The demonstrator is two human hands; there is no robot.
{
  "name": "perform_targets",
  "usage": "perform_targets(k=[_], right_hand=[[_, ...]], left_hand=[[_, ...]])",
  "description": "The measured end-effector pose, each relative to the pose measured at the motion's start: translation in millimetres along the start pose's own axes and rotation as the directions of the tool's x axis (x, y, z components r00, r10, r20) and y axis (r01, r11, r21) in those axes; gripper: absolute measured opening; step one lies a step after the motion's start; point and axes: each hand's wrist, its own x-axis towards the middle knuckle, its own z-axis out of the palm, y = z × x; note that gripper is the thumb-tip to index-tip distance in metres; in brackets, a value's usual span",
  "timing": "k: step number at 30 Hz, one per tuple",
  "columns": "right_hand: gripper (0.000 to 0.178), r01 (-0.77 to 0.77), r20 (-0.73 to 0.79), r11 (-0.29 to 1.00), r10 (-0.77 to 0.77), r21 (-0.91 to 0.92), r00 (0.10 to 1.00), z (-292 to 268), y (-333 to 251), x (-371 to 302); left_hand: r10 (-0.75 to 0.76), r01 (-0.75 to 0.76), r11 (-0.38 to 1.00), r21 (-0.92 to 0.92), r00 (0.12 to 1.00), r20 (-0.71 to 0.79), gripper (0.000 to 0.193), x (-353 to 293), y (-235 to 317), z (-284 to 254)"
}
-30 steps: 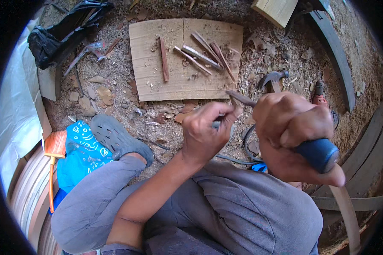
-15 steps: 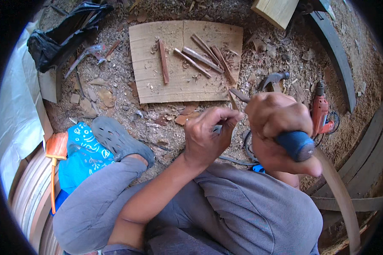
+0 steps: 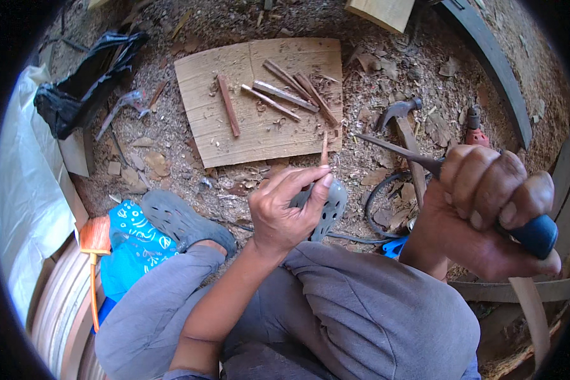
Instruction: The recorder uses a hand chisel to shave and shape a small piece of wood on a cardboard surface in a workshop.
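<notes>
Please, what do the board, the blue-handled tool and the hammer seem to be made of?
Board: wood, apparently unvarnished; grain lines cross its pale, matte face.
Blue-handled tool: blade probably metal, dull, thin and dark; grip end maybe plastic or rubber, smooth with slight sheen.
Hammer: head likely metal, dark grey; shaft apparently plain wood, brown and matte.

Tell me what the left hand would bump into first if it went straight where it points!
Probably the wooden board: the left hand points forward, and its stick overlaps the board's near right corner in the picture. It could pass above, since height is unclear.
</notes>
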Motion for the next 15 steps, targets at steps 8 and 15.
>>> perform_targets(k=[8,15], right_hand=[[0.07,-0.08,-0.046,0.997,0.08,0.005,0.996,-2.7,-2.6,-2.8],[0.07,-0.105,0.005,0.994,0.105,-0.007,0.994,-4.7,3.2,-7.4]], left_hand=[[-0.067,0.066,0.997,0.036,0.997,0.032,0.017,-1.2,-0.4,-4.3],[-0.142,0.143,0.99,-0.015,0.989,0.035,0.015,1.1,3.7,-3.1]])
